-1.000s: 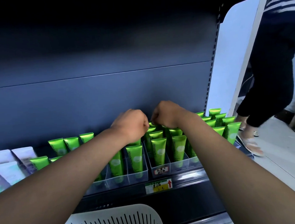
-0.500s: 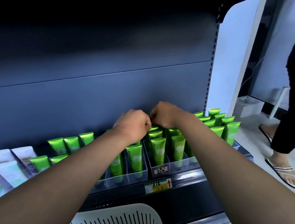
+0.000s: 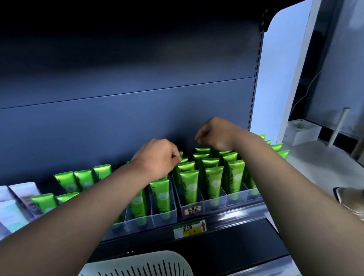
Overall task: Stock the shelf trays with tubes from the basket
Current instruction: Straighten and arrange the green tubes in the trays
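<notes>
At the far left of the shelf stand pale purple and white packs (image 3: 23,193), and just right of them begin the rows of green tubes (image 3: 84,179), upright with their crimped ends up. The left hand (image 3: 157,159) reaches over the clear tray (image 3: 159,217) in the middle, its fingers curled down among the tube tops; whether they pinch a tube cannot be told, since the fingertips are hidden behind the knuckles. Below the shelf edge sits a price label (image 3: 190,229) with a red arrow, and at the bottom of the view the rim of the white slotted basket (image 3: 136,269) shows. The right hand (image 3: 215,134) hangs above the back rows of the right tray (image 3: 213,203), fingers curled loosely and holding nothing that can be seen. On the floor at the far right a sandalled foot (image 3: 354,197) shows
</notes>
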A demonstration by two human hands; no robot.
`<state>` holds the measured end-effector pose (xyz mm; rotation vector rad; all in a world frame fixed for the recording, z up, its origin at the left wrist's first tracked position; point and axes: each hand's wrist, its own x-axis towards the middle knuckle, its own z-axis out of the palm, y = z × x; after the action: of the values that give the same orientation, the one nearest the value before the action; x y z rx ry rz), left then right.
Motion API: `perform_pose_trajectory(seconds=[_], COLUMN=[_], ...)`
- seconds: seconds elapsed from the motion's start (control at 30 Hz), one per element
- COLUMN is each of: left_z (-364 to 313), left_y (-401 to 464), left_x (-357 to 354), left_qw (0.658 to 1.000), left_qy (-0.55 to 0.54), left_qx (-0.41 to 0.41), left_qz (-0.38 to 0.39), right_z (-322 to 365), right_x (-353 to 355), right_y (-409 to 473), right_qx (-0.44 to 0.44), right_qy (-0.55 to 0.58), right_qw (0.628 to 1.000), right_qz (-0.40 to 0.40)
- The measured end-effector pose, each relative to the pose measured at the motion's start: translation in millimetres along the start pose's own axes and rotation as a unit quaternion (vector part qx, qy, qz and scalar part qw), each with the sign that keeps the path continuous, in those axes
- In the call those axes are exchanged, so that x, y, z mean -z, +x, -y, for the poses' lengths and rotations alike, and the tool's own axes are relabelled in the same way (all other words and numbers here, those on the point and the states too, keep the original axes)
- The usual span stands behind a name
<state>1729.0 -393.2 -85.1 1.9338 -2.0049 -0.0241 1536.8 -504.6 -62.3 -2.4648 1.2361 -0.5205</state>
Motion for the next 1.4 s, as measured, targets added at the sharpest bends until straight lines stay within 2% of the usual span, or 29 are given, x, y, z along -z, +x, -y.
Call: perform_pose_trajectory(seconds=[0.17,0.27,0.4,0.63,1.0,1.4], left_z=[-2,-14,-31,-45,-48,-45], left_y=[8,14,25,39,33,28], left_x=[0,0,-6,-18,-24,-23], left_qw=[0.999,0.998,0.999,1.000,0.999,0.999], left_qy=[-0.028,-0.046,-0.041,-0.014,-0.003,-0.035], left_qx=[0.029,0.015,-0.004,0.008,-0.001,-0.020], left_qz=[-0.031,-0.041,-0.021,0.012,-0.032,-0.016], right_z=[-10,-13,-13,-4,2,0], right_x=[6,4,-5,-10,-10,-3], right_y=[-6,-6,-4,-6,-10,-13], right_qx=[-0.015,-0.026,-0.042,-0.027,-0.039,-0.039], right_qy=[-0.012,-0.045,-0.073,-0.146,-0.134,-0.079], right_qw=[1.000,0.998,0.996,0.989,0.990,0.996], right_qz=[0.007,0.017,0.015,-0.009,-0.002,0.020])
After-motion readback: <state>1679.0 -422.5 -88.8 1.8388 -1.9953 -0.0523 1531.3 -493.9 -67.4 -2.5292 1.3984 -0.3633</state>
